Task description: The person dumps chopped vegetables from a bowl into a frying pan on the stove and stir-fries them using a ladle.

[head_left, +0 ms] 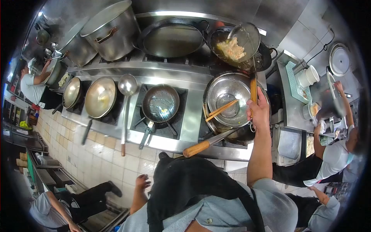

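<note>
Steel stove (192, 116) spread from nine to three o'clock. At three I saw the right hand (258, 110) closed around the strainer (252, 38) — its mesh carried pale food (233, 49) over the dark wok (264, 57), at one o'clock. At seven, the left hand (142, 182) hung half-curled — empty.

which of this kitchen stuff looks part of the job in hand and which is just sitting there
Likely in use:
strainer, gripped by the right hand
pale food at the strainer
dark wok beneath
perhaps the metal bowl and chopsticks, nearby but not held

Likely just lying about:
frying pan on its burner
long ladle
large pot
wide black pan
</note>
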Available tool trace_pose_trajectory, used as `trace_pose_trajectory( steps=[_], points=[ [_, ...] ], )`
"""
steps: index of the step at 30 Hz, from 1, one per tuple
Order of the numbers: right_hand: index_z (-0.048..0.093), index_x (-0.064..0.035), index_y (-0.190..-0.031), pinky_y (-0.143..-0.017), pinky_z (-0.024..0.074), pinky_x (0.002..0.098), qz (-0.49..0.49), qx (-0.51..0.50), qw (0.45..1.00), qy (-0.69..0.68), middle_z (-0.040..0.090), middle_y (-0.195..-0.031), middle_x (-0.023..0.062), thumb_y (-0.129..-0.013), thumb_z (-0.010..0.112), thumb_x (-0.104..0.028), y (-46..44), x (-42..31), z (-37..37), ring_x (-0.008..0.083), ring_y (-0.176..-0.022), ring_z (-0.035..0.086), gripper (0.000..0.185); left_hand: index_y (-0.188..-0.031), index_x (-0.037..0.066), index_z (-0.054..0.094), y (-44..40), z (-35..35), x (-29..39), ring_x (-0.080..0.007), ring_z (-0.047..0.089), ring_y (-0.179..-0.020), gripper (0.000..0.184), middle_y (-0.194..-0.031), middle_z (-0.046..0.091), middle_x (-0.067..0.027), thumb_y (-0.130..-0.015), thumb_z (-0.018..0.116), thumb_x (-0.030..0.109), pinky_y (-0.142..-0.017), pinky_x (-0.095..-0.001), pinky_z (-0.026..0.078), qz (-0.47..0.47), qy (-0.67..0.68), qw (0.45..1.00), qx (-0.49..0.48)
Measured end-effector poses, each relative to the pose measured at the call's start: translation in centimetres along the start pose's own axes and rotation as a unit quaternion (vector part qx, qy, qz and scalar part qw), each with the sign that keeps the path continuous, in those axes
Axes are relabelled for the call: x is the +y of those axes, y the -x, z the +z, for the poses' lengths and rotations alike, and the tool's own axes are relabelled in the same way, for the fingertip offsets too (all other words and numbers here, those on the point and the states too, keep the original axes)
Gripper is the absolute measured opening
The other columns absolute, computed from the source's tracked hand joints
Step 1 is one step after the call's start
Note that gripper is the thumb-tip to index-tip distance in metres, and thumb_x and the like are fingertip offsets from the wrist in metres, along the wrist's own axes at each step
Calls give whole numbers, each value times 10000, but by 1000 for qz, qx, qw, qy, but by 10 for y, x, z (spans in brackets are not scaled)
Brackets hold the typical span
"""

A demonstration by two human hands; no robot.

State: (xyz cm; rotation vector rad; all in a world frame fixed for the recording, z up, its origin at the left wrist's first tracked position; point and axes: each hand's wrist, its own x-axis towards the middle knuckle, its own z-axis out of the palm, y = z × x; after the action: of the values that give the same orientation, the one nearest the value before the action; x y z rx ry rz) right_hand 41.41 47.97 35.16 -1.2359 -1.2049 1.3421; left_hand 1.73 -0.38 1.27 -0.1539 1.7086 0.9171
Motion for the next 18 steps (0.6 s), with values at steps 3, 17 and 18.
trace_pose_trajectory(
  steps=[3,17,18],
  points=[
    [327,-72,-1495,-495,434,223,-39,20,997,69,604,-935,56,-890,547,34,-7,7,-7,95,-590,535,652,-1306,91,490,8,4,4,-289,690,-705,446,-1064,644,-96,-927,607,294,-560,-415,558,-2,-19,1000,22],
    [363,-77,-1485,-636,489,223,-142,84,981,101,612,-1032,71,-898,561,27,20,26,-8,114,-730,595,628,-1311,91,484,-31,-45,37,-297,673,-722,511,-1035,637,-99,-875,680,273,-578,-409,552,-34,-43,998,-17],
    [348,-91,-1493,-523,422,202,-122,87,986,72,588,-950,39,-901,562,22,40,16,-4,74,-618,520,640,-1308,91,484,-36,-51,38,-295,674,-738,523,-1053,637,-102,-869,688,289,-585,-410,554,-31,-2,999,-15]
  ],
)
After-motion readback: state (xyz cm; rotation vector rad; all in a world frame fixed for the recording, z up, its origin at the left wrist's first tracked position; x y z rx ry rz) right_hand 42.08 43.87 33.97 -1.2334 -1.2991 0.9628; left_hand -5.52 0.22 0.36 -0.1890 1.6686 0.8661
